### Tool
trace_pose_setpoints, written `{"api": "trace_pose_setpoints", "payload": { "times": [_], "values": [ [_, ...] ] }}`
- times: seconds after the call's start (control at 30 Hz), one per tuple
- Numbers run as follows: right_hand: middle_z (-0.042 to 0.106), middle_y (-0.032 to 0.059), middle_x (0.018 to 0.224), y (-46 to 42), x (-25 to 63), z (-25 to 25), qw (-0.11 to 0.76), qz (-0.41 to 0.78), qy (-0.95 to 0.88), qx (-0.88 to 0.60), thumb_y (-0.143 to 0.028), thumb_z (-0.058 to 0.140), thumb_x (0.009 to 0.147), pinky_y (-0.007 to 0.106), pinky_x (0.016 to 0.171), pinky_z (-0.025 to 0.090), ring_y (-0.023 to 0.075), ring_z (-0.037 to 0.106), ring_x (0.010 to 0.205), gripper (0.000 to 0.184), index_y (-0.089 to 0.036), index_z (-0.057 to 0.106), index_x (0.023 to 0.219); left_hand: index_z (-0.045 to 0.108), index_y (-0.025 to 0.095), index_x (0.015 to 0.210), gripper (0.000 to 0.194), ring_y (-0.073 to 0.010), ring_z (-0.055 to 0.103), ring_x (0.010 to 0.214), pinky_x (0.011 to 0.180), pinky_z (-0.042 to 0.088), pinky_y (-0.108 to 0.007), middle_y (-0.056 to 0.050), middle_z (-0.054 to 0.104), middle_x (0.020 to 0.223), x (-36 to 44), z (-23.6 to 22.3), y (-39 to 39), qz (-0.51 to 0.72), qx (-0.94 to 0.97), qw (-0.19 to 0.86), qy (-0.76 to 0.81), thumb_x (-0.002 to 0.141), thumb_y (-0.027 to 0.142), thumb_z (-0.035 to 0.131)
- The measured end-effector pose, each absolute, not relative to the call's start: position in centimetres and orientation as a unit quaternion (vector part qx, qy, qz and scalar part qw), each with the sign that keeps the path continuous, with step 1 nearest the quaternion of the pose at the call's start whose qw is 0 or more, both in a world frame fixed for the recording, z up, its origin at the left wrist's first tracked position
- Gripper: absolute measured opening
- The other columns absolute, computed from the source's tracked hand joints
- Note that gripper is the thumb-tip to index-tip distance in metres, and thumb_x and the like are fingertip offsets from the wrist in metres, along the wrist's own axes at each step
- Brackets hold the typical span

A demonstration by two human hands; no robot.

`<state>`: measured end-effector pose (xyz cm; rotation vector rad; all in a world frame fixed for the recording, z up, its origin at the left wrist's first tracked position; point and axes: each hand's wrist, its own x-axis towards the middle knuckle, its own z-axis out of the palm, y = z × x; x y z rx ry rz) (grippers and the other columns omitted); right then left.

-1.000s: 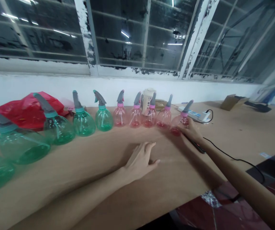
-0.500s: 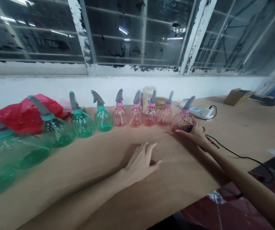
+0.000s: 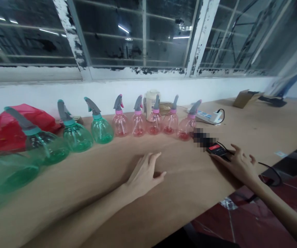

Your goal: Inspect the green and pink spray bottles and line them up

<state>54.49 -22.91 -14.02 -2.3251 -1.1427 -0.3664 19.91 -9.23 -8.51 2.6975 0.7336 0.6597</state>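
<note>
1. I had the left hand loosely parted, holding nothing, front-left of the rightmost pink bottle.
2. The right hand spread wide by the phone, front-right of that bottle; contact I couldn't tell.

On the cup we can read the dark capitals IA, while the smaller marks below them are too blurred for us; the phone shows us small pale marks on its lit screen, too fine to read, and the print on the sticker is too small to make out
</note>
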Motion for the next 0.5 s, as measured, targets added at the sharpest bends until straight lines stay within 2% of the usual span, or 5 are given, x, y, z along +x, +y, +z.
{"api": "trace_pose_setpoints", "payload": {
  "times": [0.1,0.23,0.5],
  "values": [
    [0.059,0.0165,0.113,-22.4,55.4,-13.8,0.226,-0.137,-0.405,-0.875,-0.078,0.038,0.065,0.054,0.099,0.018,0.0392,0.052,0.109,0.07,-0.022,0.042,0.104,0.033,0.016,0.126,0.055,-0.0287,0.051,0.11,0.092,0.044,-0.046,-0.013,0.051,0.119,19.9,-8.5,-9.3,0.228,0.929,0.133,0.258,0.079,0.03,0.058],
    [0.059,0.0166,0.11,-22.1,56.4,-13.6,0.205,-0.134,-0.383,-0.891,-0.076,0.039,0.065,0.05,0.1,0.017,0.0362,0.053,0.108,0.065,-0.021,0.042,0.099,0.034,0.016,0.126,0.055,-0.029,0.052,0.109,0.091,0.044,-0.046,-0.013,0.052,0.118,19.8,-8.5,-9.3,0.223,0.929,0.138,0.262,0.079,0.03,0.058],
    [0.058,0.0174,0.112,-22.1,59.2,-14.3,0.174,-0.137,-0.381,-0.898,-0.077,0.036,0.065,0.052,0.099,0.015,0.0369,0.054,0.103,0.064,-0.023,0.047,0.097,0.034,0.017,0.126,0.055,-0.029,0.052,0.11,0.091,0.044,-0.046,-0.013,0.051,0.12,19.7,-8.4,-9.4,0.224,0.927,0.148,0.263,0.078,0.031,0.058]
  ]
}}
